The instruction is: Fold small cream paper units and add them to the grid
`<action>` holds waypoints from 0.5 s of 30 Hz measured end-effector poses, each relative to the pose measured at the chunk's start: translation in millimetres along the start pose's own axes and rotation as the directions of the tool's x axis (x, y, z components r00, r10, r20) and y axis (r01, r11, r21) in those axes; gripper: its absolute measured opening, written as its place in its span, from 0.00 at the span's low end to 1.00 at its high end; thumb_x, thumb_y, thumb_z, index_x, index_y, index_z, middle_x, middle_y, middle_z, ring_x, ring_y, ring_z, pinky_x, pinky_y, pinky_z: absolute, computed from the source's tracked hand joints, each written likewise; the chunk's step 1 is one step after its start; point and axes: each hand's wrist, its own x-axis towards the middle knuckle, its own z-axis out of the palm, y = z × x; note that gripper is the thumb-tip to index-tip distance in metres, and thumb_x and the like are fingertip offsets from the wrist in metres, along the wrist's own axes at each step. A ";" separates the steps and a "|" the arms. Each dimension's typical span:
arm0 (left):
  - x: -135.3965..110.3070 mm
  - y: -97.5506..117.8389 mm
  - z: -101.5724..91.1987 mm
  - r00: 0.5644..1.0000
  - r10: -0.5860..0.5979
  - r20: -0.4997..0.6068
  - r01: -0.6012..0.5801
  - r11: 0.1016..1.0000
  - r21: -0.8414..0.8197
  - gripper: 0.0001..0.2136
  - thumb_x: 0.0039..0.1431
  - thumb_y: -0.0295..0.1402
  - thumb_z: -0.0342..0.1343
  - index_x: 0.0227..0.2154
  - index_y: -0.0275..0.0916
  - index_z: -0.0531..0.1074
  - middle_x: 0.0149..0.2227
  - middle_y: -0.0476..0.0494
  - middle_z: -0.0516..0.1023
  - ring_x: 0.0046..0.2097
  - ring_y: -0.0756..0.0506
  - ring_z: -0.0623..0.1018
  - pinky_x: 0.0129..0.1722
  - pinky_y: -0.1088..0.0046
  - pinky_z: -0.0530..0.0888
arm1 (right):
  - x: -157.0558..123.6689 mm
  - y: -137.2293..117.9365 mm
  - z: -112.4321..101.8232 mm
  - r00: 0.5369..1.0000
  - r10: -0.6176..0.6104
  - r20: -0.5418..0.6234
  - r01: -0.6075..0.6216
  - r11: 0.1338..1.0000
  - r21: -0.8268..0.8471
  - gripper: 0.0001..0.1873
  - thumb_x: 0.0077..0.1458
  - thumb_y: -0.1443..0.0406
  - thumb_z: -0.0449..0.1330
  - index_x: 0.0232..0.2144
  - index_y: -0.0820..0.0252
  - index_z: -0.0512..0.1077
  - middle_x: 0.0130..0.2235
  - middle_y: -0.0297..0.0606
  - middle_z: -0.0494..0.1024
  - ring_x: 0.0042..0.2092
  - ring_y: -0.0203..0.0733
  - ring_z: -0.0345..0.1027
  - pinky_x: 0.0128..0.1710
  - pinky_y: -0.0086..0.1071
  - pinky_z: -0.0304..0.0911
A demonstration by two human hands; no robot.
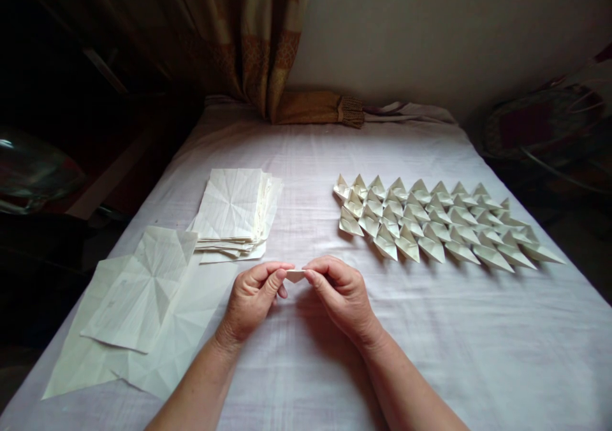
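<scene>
Both hands meet low in the middle of the view, just above a white cloth-covered table (306,367). My left hand (252,297) and my right hand (338,291) each pinch one end of a small folded white paper piece (295,275), fingers curled shut on it. Only a short strip of the paper shows between the fingertips. Left of the hands lies a stack of creased white paper sheets (236,211).
Several folded white paper boats (430,224) sit in rows at the right. Loose creased sheets (138,303) lie spread at the left near the table edge. A brown curtain (268,48) hangs at the back; a fan (549,125) stands at the right.
</scene>
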 end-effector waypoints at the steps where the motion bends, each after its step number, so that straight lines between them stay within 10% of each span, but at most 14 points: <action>1: -0.2 -1.1 -0.4 1.000 -0.007 0.006 0.007 1.000 0.002 0.18 0.56 0.47 0.58 0.35 0.35 0.80 0.17 0.49 0.73 0.17 0.54 0.67 0.18 0.80 0.66 | 0.0 0.1 0.1 1.000 -0.004 -0.003 0.004 1.000 0.002 0.09 0.59 0.63 0.60 0.27 0.57 0.74 0.26 0.34 0.77 0.29 0.37 0.69 0.31 0.29 0.64; 15: -0.7 0.9 3.5 0.994 -0.107 0.023 0.108 0.990 -0.085 0.18 0.52 0.45 0.62 0.38 0.35 0.73 0.19 0.52 0.73 0.20 0.53 0.71 0.20 0.81 0.68 | -1.2 1.9 0.6 0.999 0.037 -0.004 -0.037 0.999 -0.036 0.11 0.57 0.64 0.60 0.24 0.58 0.73 0.22 0.33 0.73 0.25 0.35 0.65 0.27 0.27 0.60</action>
